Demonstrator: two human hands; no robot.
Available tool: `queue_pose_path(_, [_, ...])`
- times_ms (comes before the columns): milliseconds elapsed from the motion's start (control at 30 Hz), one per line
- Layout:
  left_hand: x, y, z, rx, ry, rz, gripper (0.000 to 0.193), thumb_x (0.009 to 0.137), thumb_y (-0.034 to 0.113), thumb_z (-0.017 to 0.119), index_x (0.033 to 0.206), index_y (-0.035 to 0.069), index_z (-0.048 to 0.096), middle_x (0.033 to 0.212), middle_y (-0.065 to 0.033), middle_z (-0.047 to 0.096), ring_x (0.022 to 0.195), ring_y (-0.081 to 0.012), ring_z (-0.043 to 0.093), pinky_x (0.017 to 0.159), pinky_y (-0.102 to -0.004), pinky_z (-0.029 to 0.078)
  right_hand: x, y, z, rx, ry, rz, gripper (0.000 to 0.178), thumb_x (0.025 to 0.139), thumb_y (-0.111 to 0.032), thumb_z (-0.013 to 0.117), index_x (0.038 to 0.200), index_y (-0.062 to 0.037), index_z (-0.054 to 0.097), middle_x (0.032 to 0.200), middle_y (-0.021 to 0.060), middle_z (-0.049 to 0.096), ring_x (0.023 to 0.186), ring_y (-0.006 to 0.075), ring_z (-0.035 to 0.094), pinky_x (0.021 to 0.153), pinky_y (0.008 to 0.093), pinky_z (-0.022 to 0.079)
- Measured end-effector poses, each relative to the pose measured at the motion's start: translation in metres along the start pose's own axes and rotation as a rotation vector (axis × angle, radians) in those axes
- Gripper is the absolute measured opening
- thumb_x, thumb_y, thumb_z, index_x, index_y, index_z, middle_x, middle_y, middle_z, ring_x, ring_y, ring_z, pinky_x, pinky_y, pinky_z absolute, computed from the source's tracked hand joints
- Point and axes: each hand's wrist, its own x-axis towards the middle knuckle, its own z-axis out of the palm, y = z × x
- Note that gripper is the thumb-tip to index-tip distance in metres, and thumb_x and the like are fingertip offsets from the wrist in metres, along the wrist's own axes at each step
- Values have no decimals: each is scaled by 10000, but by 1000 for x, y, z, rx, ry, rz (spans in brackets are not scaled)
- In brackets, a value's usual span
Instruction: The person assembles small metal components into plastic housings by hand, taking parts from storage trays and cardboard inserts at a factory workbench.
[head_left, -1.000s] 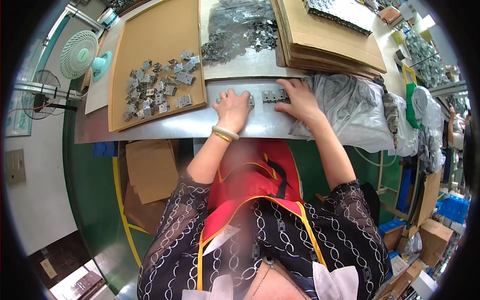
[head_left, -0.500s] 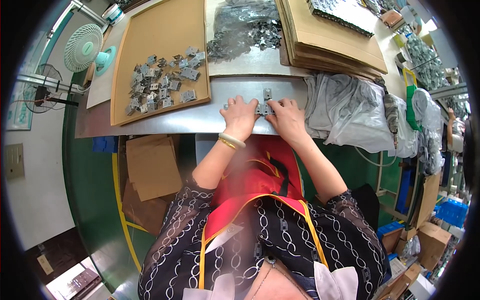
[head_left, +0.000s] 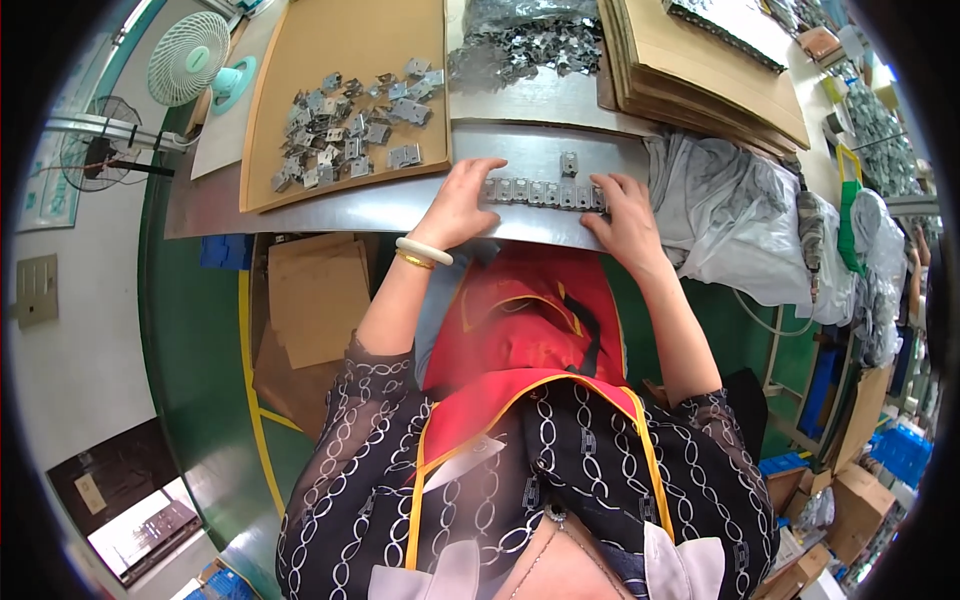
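The left hand [head_left: 456, 207] spreads wide beside the left end of the bracket row [head_left: 538, 194]. The right hand [head_left: 630, 222] curves around its right end — grip, cannot tell.

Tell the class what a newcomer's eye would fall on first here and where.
The bright red apron, mid-picture below the bench, would probably catch the eye first. Next might come the neat row of metal pieces on the bench, between the left hand and the right hand. The pale green fan at upper left, beside the cardboard tray of loose metal pieces, also stands out.
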Motion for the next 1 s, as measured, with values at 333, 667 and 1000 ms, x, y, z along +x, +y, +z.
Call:
queue_pose_path(333, [6,-11,16,222,100,112,692,675,147,847,1326,102,617,1285,-155,619,1231,-368,542,1086,-430,436,-4,8,2,26,17,13,597,790,-177,815,1337,-57,610,1339,222,582,1271,424,518,1078,459,450])
queue_pose_path(667, [18,-13,29,299,123,162,500,703,179,881,1171,134,708,1086,-131,663,1070,-375,578,987,-439,474,-6,7,3,30,20,27,594,789,-170,812,1336,-61,610,1354,223,575,1273,422,519,1080,460,449])
queue_pose_path(1000, [22,13,43,430,78,49,499,755,267,870,1213,212,681,1161,-132,623,1107,-395,572,889,-526,532,-6,9,14,21,45,34,601,782,-177,820,1339,-81,614,1347,203,574,1251,414,517,1071,469,438])
